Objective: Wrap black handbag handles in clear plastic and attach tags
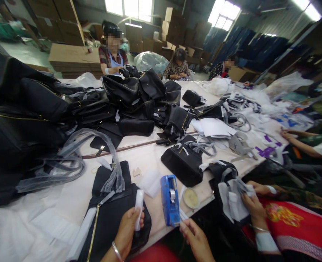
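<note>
My left hand (pixel 128 229), with a bangle at the wrist, is closed around a white-wrapped strip (pixel 139 211), held upright over a black bag (pixel 114 213). The bag lies flat before me, with a gold zipper along its left side and a plastic-wrapped strap across its top. Just right of it, a blue tape dispenser (pixel 166 196) stands on the table. At its near end, the fingers of my right hand (pixel 196 236) pinch a thin, pale strip of tape (pixel 183 215).
A round tin (pixel 190 198) sits beside the dispenser. Black bags (pixel 130 87) are heaped across the table (pixel 155 153). At right, a co-worker's hands (pixel 255 203) handle another bag (pixel 229 189). Other people sit along the far side, and white packing material (pixel 27 225) lies at left.
</note>
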Motion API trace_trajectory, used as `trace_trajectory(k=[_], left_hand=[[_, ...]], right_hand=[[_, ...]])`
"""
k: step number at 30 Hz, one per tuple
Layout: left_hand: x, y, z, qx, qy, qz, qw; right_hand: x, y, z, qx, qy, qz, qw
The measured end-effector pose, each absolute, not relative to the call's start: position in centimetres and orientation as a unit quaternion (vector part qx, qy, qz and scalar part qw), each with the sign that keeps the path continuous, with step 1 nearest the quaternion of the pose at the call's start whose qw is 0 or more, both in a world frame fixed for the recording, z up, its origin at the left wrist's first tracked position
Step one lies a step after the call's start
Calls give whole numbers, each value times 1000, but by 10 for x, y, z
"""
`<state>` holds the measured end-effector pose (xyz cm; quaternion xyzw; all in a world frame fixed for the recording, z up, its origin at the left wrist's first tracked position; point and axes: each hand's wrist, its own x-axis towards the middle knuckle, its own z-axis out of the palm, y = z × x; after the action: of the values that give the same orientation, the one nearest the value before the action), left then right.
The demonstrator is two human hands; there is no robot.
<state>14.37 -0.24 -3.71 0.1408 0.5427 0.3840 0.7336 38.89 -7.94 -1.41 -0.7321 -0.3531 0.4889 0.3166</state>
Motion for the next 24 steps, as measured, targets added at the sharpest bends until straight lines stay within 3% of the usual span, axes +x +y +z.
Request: trace_trajectory(k=[8,16,24], left_hand=[[144,-3,-34,145,541,392,730],[145,-4,-31,151,539,395,728],[145,-4,-26,150,537,398,728]], right_hand=[[399,-105,-60,-691,-191,606,344],[397,-102,-58,-651,-139,652,364],[401,-103,-78,-730,-272,567,266]])
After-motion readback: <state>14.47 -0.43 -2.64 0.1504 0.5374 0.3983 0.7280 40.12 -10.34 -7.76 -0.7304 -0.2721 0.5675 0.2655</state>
